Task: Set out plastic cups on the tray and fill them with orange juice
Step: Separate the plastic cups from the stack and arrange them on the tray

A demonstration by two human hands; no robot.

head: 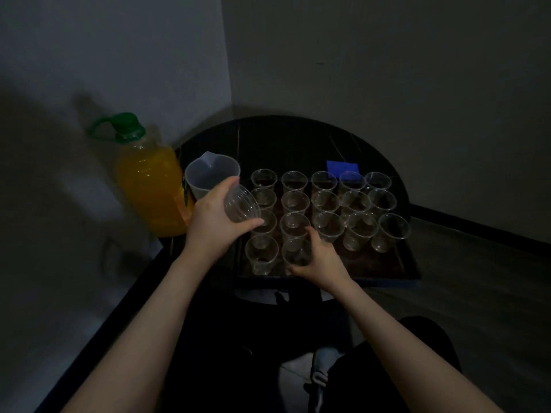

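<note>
Head view looks down on a dim round table (298, 135) where a dark tray (399, 269) already carries rows of clear cups (325, 201), all of them dry. Her left hand (214, 222) grips a short nested stack (240, 205) tipped on its side, just above the tray's left columns, fingers and thumb curled round it. Right hand (320, 259) has its fingers wrapped round a single cup (295, 253) in the near row, second column, and that cup looks to be resting on the tray beside its neighbour. To my eye the step is seating this cup, so it wants setting flat and square in line, then letting go cleanly without brushing the light cups touching it on either side. Near row has room to the right for more, so the stack should stay steady until the next cup is peeled off. Juice bottle (149, 186), capped and full, stands left of the table, with an empty jug (208, 174) just beside it at the table's edge; a blue note (341, 166) lies behind the tray
</note>
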